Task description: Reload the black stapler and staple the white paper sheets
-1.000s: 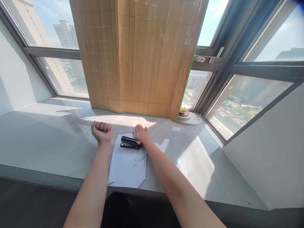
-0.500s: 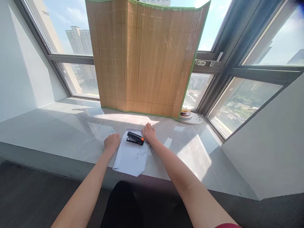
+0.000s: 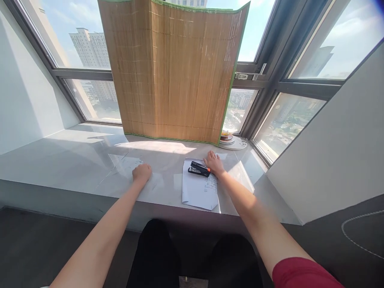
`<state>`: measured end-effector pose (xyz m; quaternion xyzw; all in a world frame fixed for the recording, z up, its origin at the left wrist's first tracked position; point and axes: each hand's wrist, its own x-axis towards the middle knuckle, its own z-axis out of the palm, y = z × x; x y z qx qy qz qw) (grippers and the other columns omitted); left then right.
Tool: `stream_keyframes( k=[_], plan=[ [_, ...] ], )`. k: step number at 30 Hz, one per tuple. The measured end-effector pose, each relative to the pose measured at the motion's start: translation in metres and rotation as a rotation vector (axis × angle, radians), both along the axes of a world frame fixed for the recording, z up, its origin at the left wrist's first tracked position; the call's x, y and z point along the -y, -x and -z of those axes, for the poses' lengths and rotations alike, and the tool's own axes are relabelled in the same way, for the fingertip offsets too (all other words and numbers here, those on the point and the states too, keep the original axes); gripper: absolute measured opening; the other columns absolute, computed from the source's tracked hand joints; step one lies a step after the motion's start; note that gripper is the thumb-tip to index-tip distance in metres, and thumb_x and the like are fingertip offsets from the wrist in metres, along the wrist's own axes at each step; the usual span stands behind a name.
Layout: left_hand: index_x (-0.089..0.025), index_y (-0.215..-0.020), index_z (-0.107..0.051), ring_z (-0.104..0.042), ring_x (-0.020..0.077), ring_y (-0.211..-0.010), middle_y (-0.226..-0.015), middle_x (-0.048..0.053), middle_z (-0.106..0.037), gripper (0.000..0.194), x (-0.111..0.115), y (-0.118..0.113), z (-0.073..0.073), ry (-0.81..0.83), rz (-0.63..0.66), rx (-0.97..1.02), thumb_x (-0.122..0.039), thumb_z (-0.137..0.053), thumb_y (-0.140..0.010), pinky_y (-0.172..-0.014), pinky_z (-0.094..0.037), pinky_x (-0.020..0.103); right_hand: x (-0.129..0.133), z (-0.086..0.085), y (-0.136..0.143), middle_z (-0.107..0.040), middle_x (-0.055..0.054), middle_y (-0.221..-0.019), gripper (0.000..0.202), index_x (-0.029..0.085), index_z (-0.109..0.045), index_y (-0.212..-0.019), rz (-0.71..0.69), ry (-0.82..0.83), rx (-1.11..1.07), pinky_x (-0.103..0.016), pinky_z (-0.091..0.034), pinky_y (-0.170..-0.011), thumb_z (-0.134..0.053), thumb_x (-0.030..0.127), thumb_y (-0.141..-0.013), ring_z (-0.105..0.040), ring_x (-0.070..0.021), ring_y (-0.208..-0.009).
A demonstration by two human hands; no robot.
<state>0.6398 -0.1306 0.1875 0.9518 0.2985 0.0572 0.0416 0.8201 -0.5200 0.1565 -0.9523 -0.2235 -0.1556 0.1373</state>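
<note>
White paper sheets (image 3: 196, 190) with dark line drawings at the right side lie on the sill, their lower corners bent. On top rests a black stapler (image 3: 199, 169) with an orange patch at its right end. My right hand (image 3: 213, 161) lies at the upper right edge of the paper, fingers stretched out, beside the stapler's orange end; it is not wrapped round anything. Well to the left of the paper, my left hand (image 3: 142, 173) rests on the sill with its fingers curled into a fist. Nothing shows in it.
A bamboo mat (image 3: 177, 80) with green edging stands against the window at the back. Stacked round plates or discs (image 3: 227, 140) sit at its lower right corner. Small dark marks (image 3: 174, 151) show on the glossy sill (image 3: 75, 164). A white cord (image 3: 345, 232) hangs at the right.
The paper and the stapler on it have moved right along the sill together with my right hand. The left hand stays about where it was, now farther from the paper. The view has shifted.
</note>
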Motion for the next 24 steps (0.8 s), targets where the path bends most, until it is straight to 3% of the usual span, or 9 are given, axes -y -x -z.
stream_keyframes(
  k=[4,7,9,12,15,17,20,23,24],
  plan=[
    [-0.005,-0.109,-0.08,-0.074,0.0388,-0.107,-0.112,0.029,-0.076,0.054,0.0,-0.001,0.002,-0.003,-0.004,0.014,-0.033,-0.034,-0.104,-0.086,-0.055,0.044,0.013,-0.004,0.016,-0.072,-0.019,-0.128,0.055,0.015,-0.072,-0.12,0.035,-0.425,0.037,-0.05,-0.047,-0.111,-0.027,0.045,-0.109,-0.063,-0.0312,-0.123],
    [-0.005,-0.109,-0.08,-0.074,0.0393,-0.106,-0.111,0.03,-0.076,0.052,0.0,-0.004,0.003,-0.002,-0.019,0.019,-0.032,-0.035,-0.104,-0.086,-0.055,0.043,0.025,-0.001,0.045,-0.073,-0.01,-0.101,0.057,0.021,-0.073,-0.103,-0.104,-0.649,-0.059,-0.044,-0.052,-0.099,-0.027,0.054,-0.11,-0.066,-0.0266,-0.102],
    [-0.004,-0.108,-0.079,-0.074,0.0391,-0.105,-0.111,0.029,-0.076,0.051,-0.001,-0.005,0.002,0.0,-0.026,0.014,-0.032,-0.036,-0.104,-0.085,-0.054,0.043,0.027,0.0,0.068,-0.072,-0.007,-0.106,0.047,0.023,-0.072,-0.112,-0.262,-0.643,-0.116,-0.041,-0.052,-0.099,-0.043,0.059,-0.106,-0.066,-0.025,-0.101],
    [-0.005,-0.107,-0.079,-0.074,0.0386,-0.102,-0.109,0.029,-0.076,0.051,-0.001,-0.004,-0.003,-0.002,-0.024,0.006,-0.031,-0.035,-0.104,-0.082,-0.053,0.042,0.022,0.0,0.089,-0.07,-0.009,-0.116,0.047,0.023,-0.068,-0.127,-0.304,-0.511,-0.1,-0.044,-0.051,-0.101,-0.069,0.057,-0.094,-0.062,-0.0284,-0.106],
    [-0.008,-0.1,-0.078,-0.072,0.0355,-0.094,-0.102,0.025,-0.075,0.053,0.014,0.002,-0.007,0.005,0.025,0.026,-0.034,-0.033,-0.106,-0.076,-0.049,0.039,0.015,0.0,0.091,-0.07,-0.011,-0.121,0.049,0.023,-0.064,-0.136,-0.292,-0.414,-0.09,-0.048,-0.051,-0.102,-0.071,0.046,-0.093,-0.059,-0.0316,-0.111],
    [-0.013,-0.09,-0.076,-0.07,0.0313,-0.087,-0.093,0.02,-0.074,0.053,0.041,0.011,-0.007,0.019,0.098,0.11,-0.035,-0.031,-0.107,-0.073,-0.046,0.036,0.013,0.001,0.088,-0.07,-0.011,-0.127,0.051,0.024,-0.06,-0.144,-0.314,-0.367,-0.112,-0.05,-0.05,-0.104,-0.067,0.04,-0.096,-0.06,-0.0326,-0.116],
    [-0.018,-0.086,-0.07,-0.065,0.0261,-0.081,-0.083,0.014,-0.07,0.049,0.103,0.029,-0.002,0.106,0.348,0.32,-0.036,-0.031,-0.11,-0.073,-0.046,0.035,0.013,0.003,0.085,-0.068,-0.012,-0.138,0.053,0.025,-0.056,-0.149,-0.338,-0.302,-0.128,-0.052,-0.047,-0.108,-0.064,0.033,-0.097,-0.059,-0.0344,-0.126],
    [-0.021,-0.107,-0.07,-0.066,0.0241,-0.103,-0.11,0.012,-0.072,0.032,0.161,0.044,0.006,0.193,0.884,0.46,-0.032,-0.039,-0.109,-0.094,-0.051,0.036,0.014,0.003,0.086,-0.069,-0.012,-0.136,0.049,0.023,-0.06,-0.144,-0.351,-0.307,-0.111,-0.052,-0.048,-0.109,-0.063,0.029,-0.096,-0.06,-0.034,-0.126],
    [-0.022,-0.117,-0.069,-0.064,0.0249,-0.117,-0.124,0.012,-0.071,0.03,0.174,0.047,0.009,0.204,0.99,0.433,-0.033,-0.043,-0.108,-0.104,-0.049,0.039,0.015,0.002,0.086,-0.071,-0.012,-0.132,0.046,0.023,-0.062,-0.141,-0.351,-0.332,-0.103,-0.051,-0.049,-0.108,-0.062,0.028,-0.095,-0.062,-0.0332,-0.123]
  ],
)
